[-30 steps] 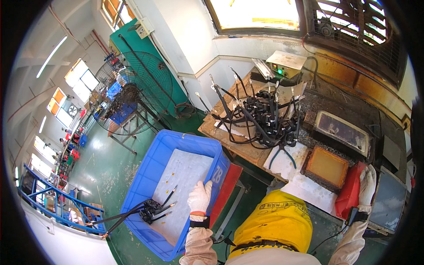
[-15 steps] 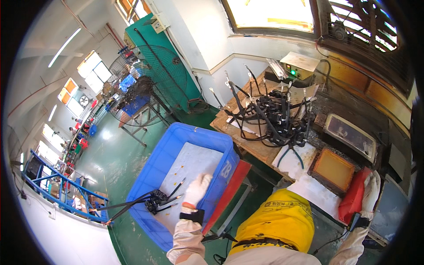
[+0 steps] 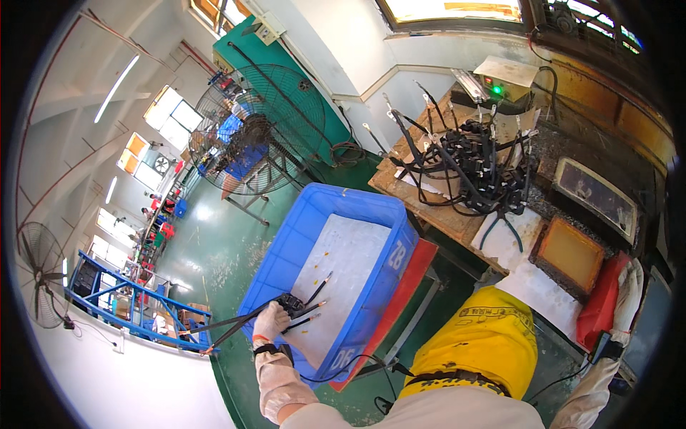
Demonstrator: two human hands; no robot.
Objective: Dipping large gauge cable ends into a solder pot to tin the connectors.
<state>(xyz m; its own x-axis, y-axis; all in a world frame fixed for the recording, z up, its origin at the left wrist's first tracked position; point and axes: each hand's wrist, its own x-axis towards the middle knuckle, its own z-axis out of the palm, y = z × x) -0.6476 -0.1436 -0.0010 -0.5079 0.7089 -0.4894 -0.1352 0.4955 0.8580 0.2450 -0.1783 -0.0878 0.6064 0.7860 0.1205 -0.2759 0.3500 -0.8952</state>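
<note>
Grasping seems in hand, calling for a secure hold: the white-gloved left hand (image 3: 269,321) meets the black cable assembly (image 3: 293,303) in the blue plastic bin (image 3: 287,239), though I cannot tell its grip or the white-gloved right hand's (image 3: 630,292).

Daylight makes the scene bright, its strongest patch the window (image 3: 457,10) at the top, blown out to near white. The far windows (image 3: 174,118) on the left glare too, and ceiling tubes (image 3: 116,88) add thin white streaks. The glossy floor (image 3: 205,214) throws back pale reflections but falls into deep shadow under the bench (image 3: 463,227). The black cables (image 3: 480,161) merge into one dark tangle. A small green lamp (image 3: 496,90) glows sharply. Nearby things look fairly crisp; the room's far end is tiny and soft. Fisheye distortion bends straight lines toward a black rim.
</note>
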